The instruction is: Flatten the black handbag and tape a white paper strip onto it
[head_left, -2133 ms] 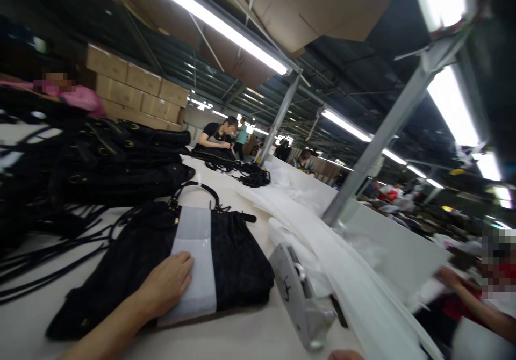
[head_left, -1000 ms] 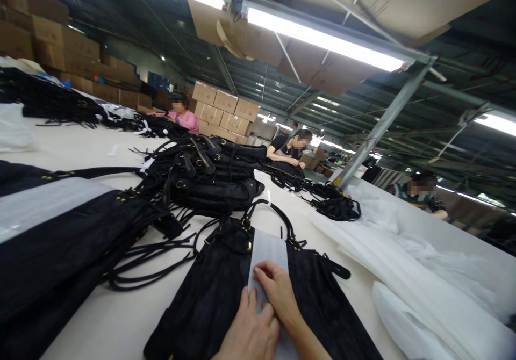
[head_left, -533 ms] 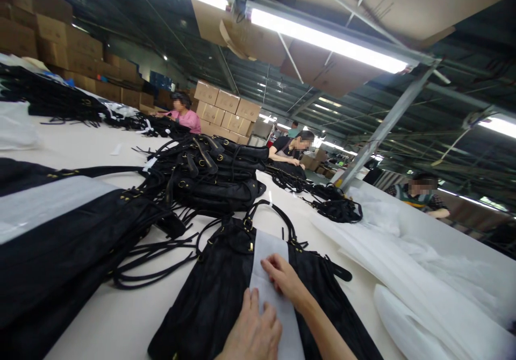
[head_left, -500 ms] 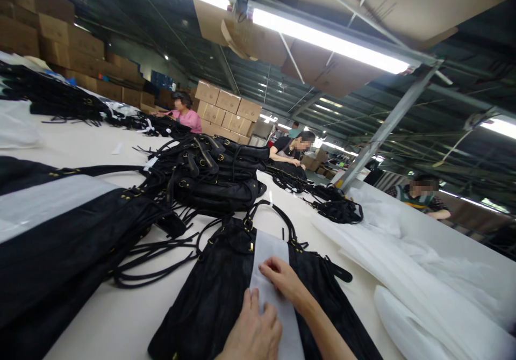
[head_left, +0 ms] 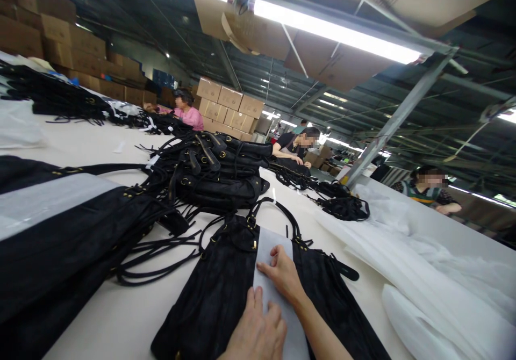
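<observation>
A black handbag (head_left: 217,290) with gold-coloured fittings and strap handles lies flat on the pale table in front of me. A whitish strip (head_left: 274,236), which looks like paper or thin foam, runs lengthwise down its middle. My left hand (head_left: 256,328) lies over the strip's left edge and the black material, fingers stretched out and apart. Just above it, my right hand (head_left: 284,276) rests on the strip, its fingers bent and the thumb apart from the forefinger. Nothing shows between the fingers of either hand.
Another black bag with a pale strip (head_left: 52,199) lies at left. Stacked black bags (head_left: 221,172) stand behind. White sheeting (head_left: 407,258) covers the right side. Several people work farther back, one in a pink top (head_left: 191,118). Cardboard boxes (head_left: 226,105) are piled behind.
The view has shifted slightly, so the bag sits a little farther right. My right hand has moved slightly up along the strip, and its forefinger is raised farther from the thumb.
</observation>
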Tool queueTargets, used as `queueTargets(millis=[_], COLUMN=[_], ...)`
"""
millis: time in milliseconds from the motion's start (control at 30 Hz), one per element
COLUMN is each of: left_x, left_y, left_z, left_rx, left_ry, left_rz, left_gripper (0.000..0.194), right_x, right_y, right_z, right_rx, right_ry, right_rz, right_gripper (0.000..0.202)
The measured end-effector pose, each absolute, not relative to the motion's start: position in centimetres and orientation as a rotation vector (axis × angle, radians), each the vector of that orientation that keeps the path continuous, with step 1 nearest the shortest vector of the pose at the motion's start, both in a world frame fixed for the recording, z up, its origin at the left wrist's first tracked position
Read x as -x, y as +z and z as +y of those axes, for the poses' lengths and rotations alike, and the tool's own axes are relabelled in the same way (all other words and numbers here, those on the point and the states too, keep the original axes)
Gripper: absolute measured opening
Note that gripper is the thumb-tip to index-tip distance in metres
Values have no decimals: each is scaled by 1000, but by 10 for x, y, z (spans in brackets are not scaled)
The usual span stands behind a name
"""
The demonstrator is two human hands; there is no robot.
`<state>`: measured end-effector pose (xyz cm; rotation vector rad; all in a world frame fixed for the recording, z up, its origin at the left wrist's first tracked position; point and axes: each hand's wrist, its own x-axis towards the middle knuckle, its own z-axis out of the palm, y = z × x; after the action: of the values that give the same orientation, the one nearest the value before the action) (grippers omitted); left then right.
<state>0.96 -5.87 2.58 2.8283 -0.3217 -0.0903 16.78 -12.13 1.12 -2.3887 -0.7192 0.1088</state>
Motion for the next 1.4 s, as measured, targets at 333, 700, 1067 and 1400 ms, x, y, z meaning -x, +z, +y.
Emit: queueTargets(millis=[333,700,1067,1400], left_x=[-7,-4,50,67], left_y=[18,17,70,54], left_z=[-59,-53,-22,97], left_rx=[-2817,-2838,-2716,-1374], left_ry=[45,69,241,102], left_rz=[-323,-300,-290,233], left_gripper=[41,40,23,71], right_x=[-183,-158,-54,13], right_y=[10,10,55,0], right_z=[-113,-115,-142,-54], right_rx=[2463,2329,2044,2169], right_ry=[103,-151,29,-194], right_rz=[-711,-854,-939,-1487], right_gripper=[22,25,36,88])
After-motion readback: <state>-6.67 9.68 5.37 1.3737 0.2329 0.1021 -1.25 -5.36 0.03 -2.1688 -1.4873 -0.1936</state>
